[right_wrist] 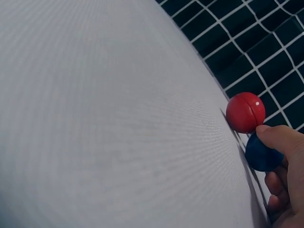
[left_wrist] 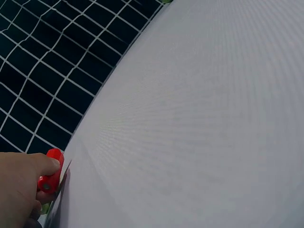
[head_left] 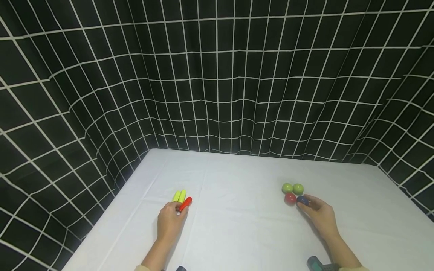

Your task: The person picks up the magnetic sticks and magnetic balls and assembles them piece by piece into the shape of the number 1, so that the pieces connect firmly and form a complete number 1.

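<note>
My left hand [head_left: 170, 220] pinches a short red stick [head_left: 185, 204] between thumb and fingers; in the left wrist view the red stick [left_wrist: 52, 170] shows a rounded body with a small dark spot on its end. Two yellow sticks [head_left: 182, 196] lie side by side just beyond that hand. Over on the right, my right hand [head_left: 320, 216] holds a dark blue ball [head_left: 303, 200] with thumb and fingers. A red ball [head_left: 290, 198] sits right beside it, and two green balls [head_left: 292, 189] lie behind. The right wrist view shows a seam line on the red ball [right_wrist: 245, 112].
A white cloth [head_left: 234, 210] covers the table. Black curtains [head_left: 217, 75] with a white grid stand around its back and sides. A grey-green device [head_left: 315, 263] is at the right wrist, and a dark rounded piece [head_left: 181, 268] shows by the left forearm.
</note>
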`<state>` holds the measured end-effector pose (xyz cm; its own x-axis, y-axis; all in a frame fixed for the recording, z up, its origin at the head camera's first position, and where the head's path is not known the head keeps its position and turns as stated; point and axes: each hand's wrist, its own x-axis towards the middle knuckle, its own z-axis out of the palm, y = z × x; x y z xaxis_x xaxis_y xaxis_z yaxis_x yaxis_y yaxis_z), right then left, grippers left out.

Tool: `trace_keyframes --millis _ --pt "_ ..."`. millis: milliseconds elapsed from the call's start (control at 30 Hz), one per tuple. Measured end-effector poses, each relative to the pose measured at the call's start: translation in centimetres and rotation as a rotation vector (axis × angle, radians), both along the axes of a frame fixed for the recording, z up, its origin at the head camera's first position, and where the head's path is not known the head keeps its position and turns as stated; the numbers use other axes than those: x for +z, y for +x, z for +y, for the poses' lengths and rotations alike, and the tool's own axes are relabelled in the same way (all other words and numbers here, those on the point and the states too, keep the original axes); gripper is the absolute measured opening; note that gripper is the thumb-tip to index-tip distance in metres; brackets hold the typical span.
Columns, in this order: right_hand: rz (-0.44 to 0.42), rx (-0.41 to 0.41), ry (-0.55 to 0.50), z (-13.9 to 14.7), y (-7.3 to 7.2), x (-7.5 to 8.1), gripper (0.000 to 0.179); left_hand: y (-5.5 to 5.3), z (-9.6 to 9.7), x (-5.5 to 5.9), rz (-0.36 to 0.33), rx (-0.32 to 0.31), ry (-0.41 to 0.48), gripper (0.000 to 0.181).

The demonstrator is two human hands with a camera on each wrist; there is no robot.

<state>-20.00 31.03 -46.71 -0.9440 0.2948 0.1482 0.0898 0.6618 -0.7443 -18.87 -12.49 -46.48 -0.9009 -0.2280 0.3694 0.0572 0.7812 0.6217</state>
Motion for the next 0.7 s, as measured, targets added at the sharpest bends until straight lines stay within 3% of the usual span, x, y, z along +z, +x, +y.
trace_keyframes --millis 333,700 --pt "-0.008 -0.022 -0.005 -0.1 0.2 -0.1 0.067 0.4 0.4 0.8 -0.112 -0.039 0.198 0.025" --pt "0.017 -0.028 0.001 -0.1 0.3 0.0 0.064 0.9 1.3 1.3 -0.196 -0.097 0.230 0.026"
